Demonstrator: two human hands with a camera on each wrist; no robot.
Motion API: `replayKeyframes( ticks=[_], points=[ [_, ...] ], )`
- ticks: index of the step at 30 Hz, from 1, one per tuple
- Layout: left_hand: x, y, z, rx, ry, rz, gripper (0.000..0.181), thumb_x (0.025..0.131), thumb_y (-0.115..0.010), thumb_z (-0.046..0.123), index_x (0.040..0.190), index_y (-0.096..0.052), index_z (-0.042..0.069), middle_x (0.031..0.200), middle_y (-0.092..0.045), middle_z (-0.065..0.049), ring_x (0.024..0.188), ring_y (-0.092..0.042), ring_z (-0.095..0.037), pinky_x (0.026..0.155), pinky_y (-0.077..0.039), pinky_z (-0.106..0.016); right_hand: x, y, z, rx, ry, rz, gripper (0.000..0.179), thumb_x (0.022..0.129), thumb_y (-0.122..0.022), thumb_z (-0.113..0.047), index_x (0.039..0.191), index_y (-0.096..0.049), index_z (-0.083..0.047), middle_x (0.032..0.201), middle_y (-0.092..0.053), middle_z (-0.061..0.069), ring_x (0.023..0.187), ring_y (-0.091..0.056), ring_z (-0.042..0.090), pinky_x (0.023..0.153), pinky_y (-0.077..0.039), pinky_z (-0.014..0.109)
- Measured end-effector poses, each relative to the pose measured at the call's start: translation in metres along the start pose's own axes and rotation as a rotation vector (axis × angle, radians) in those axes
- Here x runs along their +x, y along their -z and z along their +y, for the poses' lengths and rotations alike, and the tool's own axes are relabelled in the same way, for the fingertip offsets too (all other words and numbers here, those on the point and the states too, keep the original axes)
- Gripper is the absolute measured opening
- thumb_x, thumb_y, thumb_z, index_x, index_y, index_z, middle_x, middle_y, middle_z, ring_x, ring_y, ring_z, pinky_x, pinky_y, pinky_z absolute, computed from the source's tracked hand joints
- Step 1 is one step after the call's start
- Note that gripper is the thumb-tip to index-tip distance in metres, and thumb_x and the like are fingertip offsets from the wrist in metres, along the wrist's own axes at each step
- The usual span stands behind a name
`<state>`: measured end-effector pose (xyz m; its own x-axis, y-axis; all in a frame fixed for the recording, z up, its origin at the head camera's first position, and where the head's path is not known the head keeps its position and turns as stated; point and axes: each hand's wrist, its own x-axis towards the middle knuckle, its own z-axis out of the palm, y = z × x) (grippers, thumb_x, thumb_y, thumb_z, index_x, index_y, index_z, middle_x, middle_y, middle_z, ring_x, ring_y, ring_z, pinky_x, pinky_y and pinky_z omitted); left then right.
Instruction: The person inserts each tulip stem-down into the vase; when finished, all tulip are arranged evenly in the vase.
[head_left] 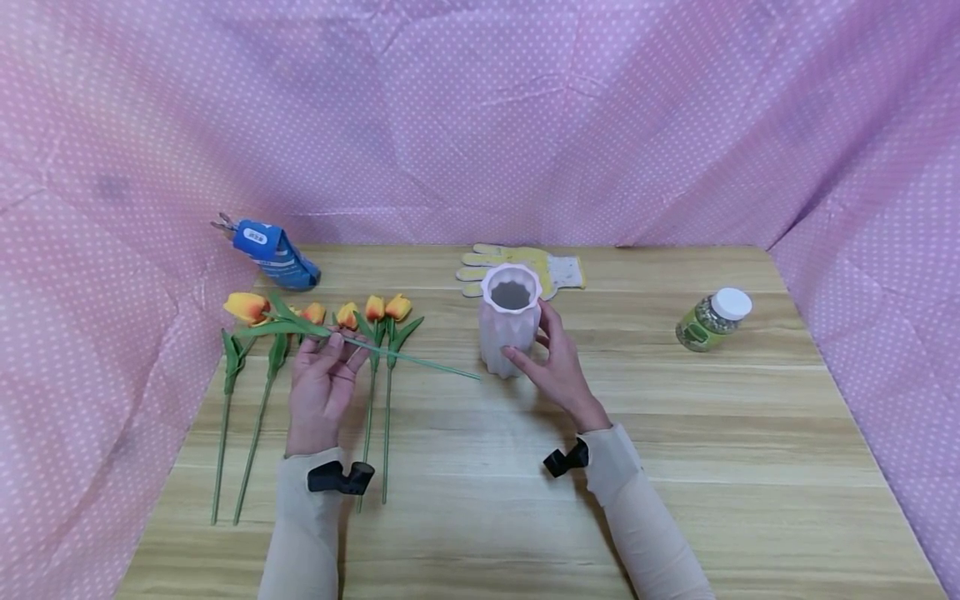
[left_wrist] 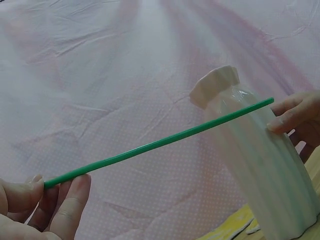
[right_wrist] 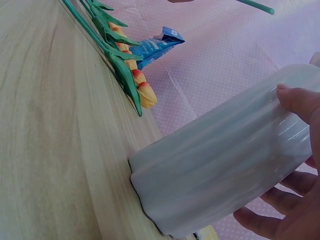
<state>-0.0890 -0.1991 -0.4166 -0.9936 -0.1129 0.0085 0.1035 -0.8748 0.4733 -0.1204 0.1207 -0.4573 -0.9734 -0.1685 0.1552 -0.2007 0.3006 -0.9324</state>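
My left hand (head_left: 327, 379) pinches the green stem of an orange-yellow tulip (head_left: 247, 308) between thumb and fingers. The stem slants to the right, and its bare end overlaps the vase in the left wrist view. A pale pink fluted vase (head_left: 510, 333) with a scalloped rim stands upright on the table. Around its right side my right hand (head_left: 561, 358) curls, thumb at the front and fingers behind. In the right wrist view the vase (right_wrist: 220, 160) rests with its base on the wood.
Several more tulips (head_left: 387, 375) lie on the wooden table (head_left: 480, 517) at the left. Behind them stands a blue packet (head_left: 281, 254) with something sticking out. A yellow-and-white glove (head_left: 562, 271) lies behind the vase. At the right is a white-lidded jar (head_left: 711, 321). Pink dotted cloth (head_left: 480, 125) surrounds the table.
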Motion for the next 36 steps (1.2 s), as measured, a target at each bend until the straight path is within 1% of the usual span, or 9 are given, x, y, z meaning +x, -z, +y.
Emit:
replayKeyframes(
  ticks=[3,7,9,11,16,19,26,31,36],
  points=[
    [0.001,0.0,0.001,-0.025,-0.01,-0.006,0.021,0.1,-0.042,-0.01,0.094,-0.062,-0.006,0.088,-0.069,-0.02,0.084,-0.075,-0.032,0.08,-0.065,-0.044,0.0,0.0,0.0,0.004,0.002,0.0,0.085,0.09,-0.075,-0.027,0.157,-0.023,-0.021,0.161,-0.036,0.007,0.146,-0.041,0.032,0.115,-0.044,0.055],
    [0.001,-0.001,0.001,-0.062,-0.025,-0.036,0.024,0.101,-0.04,-0.011,0.094,-0.063,-0.007,0.087,-0.07,-0.021,0.084,-0.075,-0.034,0.08,-0.065,-0.044,-0.001,0.0,0.001,0.009,0.002,-0.003,0.085,0.09,-0.075,-0.026,0.157,-0.023,-0.021,0.162,-0.035,0.007,0.146,-0.041,0.032,0.115,-0.044,0.055],
    [0.001,-0.002,0.002,-0.08,-0.035,-0.033,0.023,0.1,-0.041,-0.011,0.094,-0.062,-0.007,0.087,-0.071,-0.022,0.083,-0.075,-0.035,0.079,-0.065,-0.045,-0.001,-0.001,0.001,0.01,0.003,-0.004,0.086,0.09,-0.076,-0.026,0.157,-0.023,-0.021,0.162,-0.035,0.007,0.146,-0.041,0.031,0.115,-0.044,0.054],
    [0.001,-0.004,0.003,-0.093,-0.047,-0.012,0.02,0.1,-0.043,-0.01,0.094,-0.062,-0.007,0.086,-0.071,-0.021,0.083,-0.075,-0.034,0.078,-0.065,-0.045,-0.001,-0.001,0.001,0.011,0.004,-0.004,0.086,0.09,-0.076,-0.025,0.157,-0.023,-0.021,0.162,-0.035,0.007,0.146,-0.041,0.031,0.115,-0.044,0.054],
    [0.002,-0.012,0.005,-0.108,-0.083,0.077,0.009,0.096,-0.052,-0.009,0.096,-0.059,-0.005,0.084,-0.07,-0.02,0.08,-0.074,-0.031,0.076,-0.065,-0.045,0.0,-0.001,0.002,0.015,-0.001,-0.003,0.086,0.09,-0.076,-0.026,0.157,-0.023,-0.022,0.162,-0.036,0.005,0.146,-0.041,0.03,0.116,-0.044,0.054],
    [0.004,-0.017,0.004,-0.11,-0.107,0.1,0.006,0.096,-0.053,-0.008,0.096,-0.058,-0.005,0.084,-0.068,-0.02,0.078,-0.073,-0.031,0.076,-0.065,-0.045,0.0,-0.001,0.002,0.016,-0.005,-0.005,0.086,0.09,-0.075,-0.027,0.157,-0.022,-0.023,0.162,-0.035,0.005,0.146,-0.041,0.03,0.116,-0.043,0.055],
    [0.011,-0.033,0.001,-0.1,-0.165,0.091,0.004,0.095,-0.055,-0.009,0.098,-0.054,-0.006,0.085,-0.066,-0.022,0.077,-0.07,-0.033,0.073,-0.066,-0.044,-0.001,0.0,0.001,0.016,-0.01,-0.006,0.085,0.09,-0.075,-0.027,0.157,-0.023,-0.023,0.162,-0.035,0.005,0.146,-0.041,0.031,0.116,-0.043,0.054],
    [0.015,-0.043,-0.001,-0.105,-0.179,0.071,0.005,0.095,-0.055,-0.01,0.097,-0.052,-0.006,0.083,-0.066,-0.023,0.076,-0.07,-0.035,0.072,-0.066,-0.043,-0.001,0.0,0.002,0.014,-0.01,-0.009,0.086,0.09,-0.075,-0.027,0.158,-0.022,-0.022,0.162,-0.035,0.006,0.147,-0.04,0.031,0.116,-0.043,0.054],
    [0.019,-0.05,-0.002,-0.107,-0.185,0.071,0.007,0.092,-0.06,-0.01,0.095,-0.055,-0.006,0.083,-0.067,-0.022,0.076,-0.07,-0.034,0.071,-0.066,-0.042,0.0,0.001,0.001,0.006,-0.013,-0.011,0.087,0.09,-0.075,-0.027,0.158,-0.021,-0.021,0.163,-0.034,0.007,0.146,-0.041,0.031,0.116,-0.043,0.054]
  ],
)
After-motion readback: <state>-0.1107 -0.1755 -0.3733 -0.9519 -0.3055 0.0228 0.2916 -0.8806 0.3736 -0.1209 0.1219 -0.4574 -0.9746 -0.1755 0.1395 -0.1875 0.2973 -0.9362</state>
